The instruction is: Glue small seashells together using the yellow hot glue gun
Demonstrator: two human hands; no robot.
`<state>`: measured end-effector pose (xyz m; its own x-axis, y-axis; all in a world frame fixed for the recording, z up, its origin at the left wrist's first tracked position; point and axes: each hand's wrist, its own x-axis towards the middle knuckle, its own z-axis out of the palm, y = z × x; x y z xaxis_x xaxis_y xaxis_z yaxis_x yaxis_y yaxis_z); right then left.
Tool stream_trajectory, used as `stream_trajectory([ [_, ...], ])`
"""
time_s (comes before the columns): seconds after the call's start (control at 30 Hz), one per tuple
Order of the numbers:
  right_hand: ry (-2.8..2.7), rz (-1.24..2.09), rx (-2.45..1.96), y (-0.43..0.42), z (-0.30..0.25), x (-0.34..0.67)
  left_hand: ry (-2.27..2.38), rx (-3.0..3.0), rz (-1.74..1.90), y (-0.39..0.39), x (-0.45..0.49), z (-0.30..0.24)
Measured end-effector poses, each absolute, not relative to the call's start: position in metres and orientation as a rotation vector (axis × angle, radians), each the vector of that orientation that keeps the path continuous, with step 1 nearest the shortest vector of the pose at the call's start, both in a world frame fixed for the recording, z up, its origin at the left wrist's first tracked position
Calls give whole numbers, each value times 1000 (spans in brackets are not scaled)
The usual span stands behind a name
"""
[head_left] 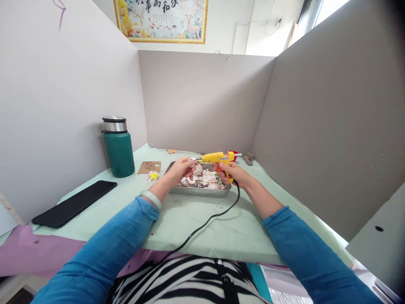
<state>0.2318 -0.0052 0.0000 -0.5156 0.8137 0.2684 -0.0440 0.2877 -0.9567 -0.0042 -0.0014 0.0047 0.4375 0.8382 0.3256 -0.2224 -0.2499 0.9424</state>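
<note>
My right hand (232, 172) is wrapped round the handle of a yellow hot glue gun (217, 158), with a white glue stick poking out of its back end. The gun's nozzle points left, at a small whitish shell (191, 160) pinched in the fingers of my left hand (183, 169). Whether the nozzle touches the shell I cannot tell. Below both hands is a metal tray (199, 192) heaped with mixed seashells (209, 178). A black cord (207, 221) runs from the glue gun's handle across the table towards me.
Left of the tray lie a brown card (149, 167) and a shell piece with a yellow star (153, 176). A green bottle (119, 152) and a black phone-like slab (76, 203) are farther left. Driftwood (248, 158) lies back right. Grey partitions (202, 97) enclose the table.
</note>
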Motion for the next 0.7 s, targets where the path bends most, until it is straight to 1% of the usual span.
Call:
stream_trajectory([
  [0.7,-1749,1288,-738,-6,-2,227,624,1623,1061,-8,0,7],
])
